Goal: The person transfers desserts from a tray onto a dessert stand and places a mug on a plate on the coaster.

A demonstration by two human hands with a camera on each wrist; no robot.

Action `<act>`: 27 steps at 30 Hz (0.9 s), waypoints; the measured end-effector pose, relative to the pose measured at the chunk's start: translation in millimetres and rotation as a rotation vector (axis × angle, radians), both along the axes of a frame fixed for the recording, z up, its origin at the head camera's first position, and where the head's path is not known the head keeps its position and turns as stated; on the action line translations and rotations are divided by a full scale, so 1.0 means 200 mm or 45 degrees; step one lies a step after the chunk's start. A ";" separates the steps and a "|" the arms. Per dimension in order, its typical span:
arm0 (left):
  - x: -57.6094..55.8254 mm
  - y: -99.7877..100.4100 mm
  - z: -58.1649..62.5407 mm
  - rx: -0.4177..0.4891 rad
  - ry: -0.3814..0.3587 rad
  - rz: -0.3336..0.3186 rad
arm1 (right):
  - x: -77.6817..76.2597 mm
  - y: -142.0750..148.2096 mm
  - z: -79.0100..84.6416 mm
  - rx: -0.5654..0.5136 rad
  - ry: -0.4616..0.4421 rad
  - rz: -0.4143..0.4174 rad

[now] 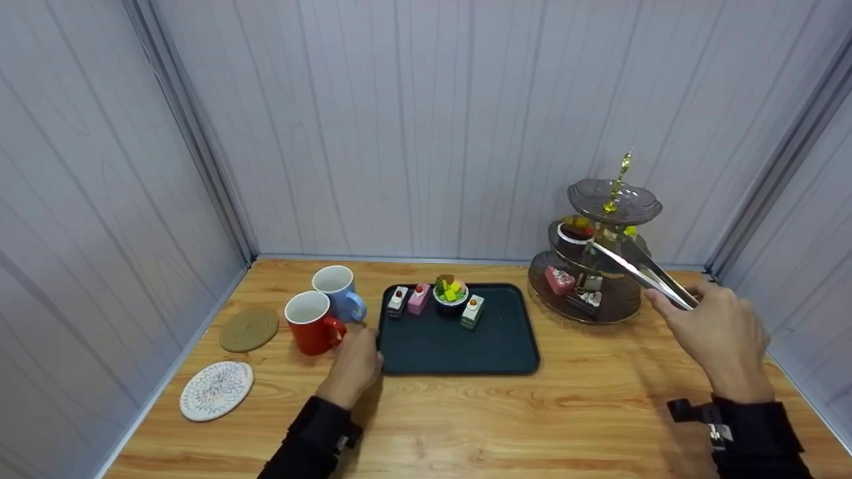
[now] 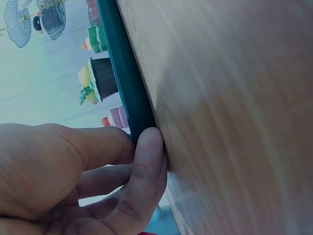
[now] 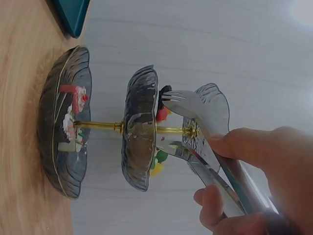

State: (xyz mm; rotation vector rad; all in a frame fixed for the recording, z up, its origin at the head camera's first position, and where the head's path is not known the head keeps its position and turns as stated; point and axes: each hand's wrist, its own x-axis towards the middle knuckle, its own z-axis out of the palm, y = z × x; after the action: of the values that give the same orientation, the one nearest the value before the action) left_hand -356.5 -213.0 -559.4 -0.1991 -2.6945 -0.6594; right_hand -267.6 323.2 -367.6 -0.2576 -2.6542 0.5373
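My left hand (image 1: 355, 361) pinches the left edge of a dark green tray (image 1: 459, 352); in the left wrist view the thumb lies over the rim and the fingers below. Several small toy cakes stand along the tray's back, among them a fruit cup (image 1: 451, 293) and a green cake slice (image 1: 472, 313). My right hand (image 1: 722, 327) holds metal tongs (image 3: 215, 164), their fork-like tips spread apart at the middle tier of a three-tier glass stand (image 3: 139, 132). Fruit-topped cups sit on that tier, partly hidden by the tongs and glass. Whether the tips touch one, I cannot tell.
On the left stand a red mug (image 1: 309, 326) and a light blue mug (image 1: 336, 289). Beside them lie a tan coaster (image 1: 249, 330) and a white patterned coaster (image 1: 217, 390). The stand's bottom tier bears several cakes, including a pink one (image 1: 560, 281). Panel walls enclose the table.
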 end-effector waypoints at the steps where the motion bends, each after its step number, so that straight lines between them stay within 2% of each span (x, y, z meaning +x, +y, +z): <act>1: 0.00 0.00 0.00 0.009 -0.008 0.001 | 0.00 -0.01 0.00 -0.002 -0.009 0.006; 8: 0.01 0.00 0.04 -0.005 -0.068 0.012 | 0.01 -0.06 -0.01 -0.022 -0.006 0.031; 15: 0.01 0.00 0.04 -0.046 -0.061 0.008 | 0.00 -0.10 -0.03 0.026 0.052 0.124; 23: 0.00 0.00 0.04 -0.042 -0.114 0.007 | -0.01 -0.17 -0.04 0.013 -0.082 0.231; 27: 0.00 0.00 0.04 -0.014 -0.123 0.006 | -0.02 -0.20 -0.05 0.035 -0.094 0.265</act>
State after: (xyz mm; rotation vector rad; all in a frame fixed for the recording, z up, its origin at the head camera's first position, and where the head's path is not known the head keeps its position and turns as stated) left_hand -355.6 -213.0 -551.9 -0.1673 -2.7905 -0.6694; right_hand -271.0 283.3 -377.4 0.0077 -2.7755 0.5649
